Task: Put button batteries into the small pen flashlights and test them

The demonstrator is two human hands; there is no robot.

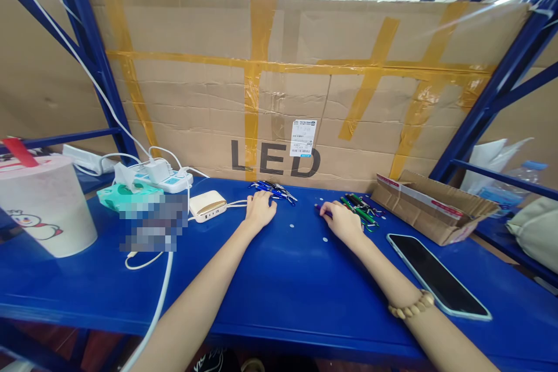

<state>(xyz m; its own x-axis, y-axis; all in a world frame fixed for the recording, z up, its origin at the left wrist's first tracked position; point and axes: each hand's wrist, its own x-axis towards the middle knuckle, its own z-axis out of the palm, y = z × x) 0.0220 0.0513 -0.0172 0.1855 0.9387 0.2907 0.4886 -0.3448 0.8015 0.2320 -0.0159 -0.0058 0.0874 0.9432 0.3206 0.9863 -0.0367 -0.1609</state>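
Observation:
My left hand (260, 210) rests on the blue shelf top (279, 290), fingers curled, its tips touching a small heap of blue pens (274, 190) by the cardboard wall. My right hand (341, 220) lies further right with fingers bent in a pinch on a dark blue pen (323, 211) at its fingertips. Just beyond that hand lies a second heap of green and dark pens (360, 210). A few small pale dots (325, 239) lie on the shelf between the hands.
A phone (436, 275) lies face up at the right beside an open cardboard box (431, 204). At the left stand a drink cup (46, 203), a tissue pack (126, 193), a power strip with chargers (161, 177) and a gold power bank (208, 206) with white cables. A taped cardboard sheet marked LED (279, 93) closes the back.

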